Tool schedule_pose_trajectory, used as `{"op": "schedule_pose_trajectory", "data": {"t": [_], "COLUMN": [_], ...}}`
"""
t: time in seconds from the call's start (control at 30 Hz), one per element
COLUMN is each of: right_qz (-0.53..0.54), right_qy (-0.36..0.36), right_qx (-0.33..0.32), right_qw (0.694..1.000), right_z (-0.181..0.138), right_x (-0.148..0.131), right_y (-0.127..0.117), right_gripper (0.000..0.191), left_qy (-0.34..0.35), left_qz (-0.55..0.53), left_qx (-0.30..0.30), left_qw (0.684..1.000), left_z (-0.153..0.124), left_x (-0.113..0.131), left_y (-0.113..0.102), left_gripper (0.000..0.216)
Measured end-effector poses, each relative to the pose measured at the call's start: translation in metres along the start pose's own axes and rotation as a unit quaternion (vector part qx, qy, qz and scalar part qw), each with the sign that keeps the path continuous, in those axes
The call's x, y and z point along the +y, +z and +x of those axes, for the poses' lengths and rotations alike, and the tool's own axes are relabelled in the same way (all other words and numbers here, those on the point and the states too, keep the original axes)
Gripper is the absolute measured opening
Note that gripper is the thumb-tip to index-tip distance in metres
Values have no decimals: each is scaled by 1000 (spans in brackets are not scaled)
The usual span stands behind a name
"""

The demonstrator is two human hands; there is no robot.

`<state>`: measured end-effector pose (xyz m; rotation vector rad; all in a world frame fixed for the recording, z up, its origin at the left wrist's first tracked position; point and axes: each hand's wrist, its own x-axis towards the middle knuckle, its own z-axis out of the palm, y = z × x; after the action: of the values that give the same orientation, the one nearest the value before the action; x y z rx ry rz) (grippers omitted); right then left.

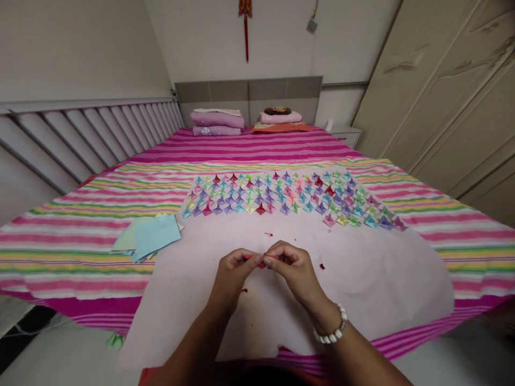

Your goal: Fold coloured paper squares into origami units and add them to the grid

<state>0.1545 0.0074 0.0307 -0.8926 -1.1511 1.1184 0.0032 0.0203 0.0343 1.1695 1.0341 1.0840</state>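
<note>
Left hand [232, 272] and right hand [295, 268] pinch a small folded red paper piece [261, 265], partly hidden, well inside the near edge of a whitish paper sheet [382, 279].

Bed [261, 151] w/ lg pale sheet [370, 273], paper stack [156, 237], folded bedding [217, 121].

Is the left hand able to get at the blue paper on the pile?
Probably yes. Only the flat white sheet seems to lie between the left hand and the blue paper, but it's pinching red paper, so it would need to let go first.
</note>
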Motion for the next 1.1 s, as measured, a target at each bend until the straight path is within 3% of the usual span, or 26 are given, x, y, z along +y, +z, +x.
{"op": "schedule_pose_trajectory", "data": {"t": [0.3, 0.5, 0.87, 1.1], "right_qz": [35, 27, 58, 46], "right_qy": [51, 54, 82, 53], "right_qx": [-26, 33, 39, -6], "right_qw": [998, 998, 994, 998], "right_z": [1, 1, 1, -3], "right_x": [2, 8, 11, 4], "right_y": [-3, 0, -4, -4], "right_gripper": [13, 15, 25, 18], "left_qy": [9, 4, -5, 10], "left_qz": [35, -10, -35, -27], "left_qx": [4, -8, -8, -9], "left_qw": [999, 1000, 999, 1000], "left_z": [0, -1, -1, 0], "left_x": [7, -2, 4, 3], "left_y": [-5, 0, -4, -8], "left_gripper": [33, 19, 18, 24]}}
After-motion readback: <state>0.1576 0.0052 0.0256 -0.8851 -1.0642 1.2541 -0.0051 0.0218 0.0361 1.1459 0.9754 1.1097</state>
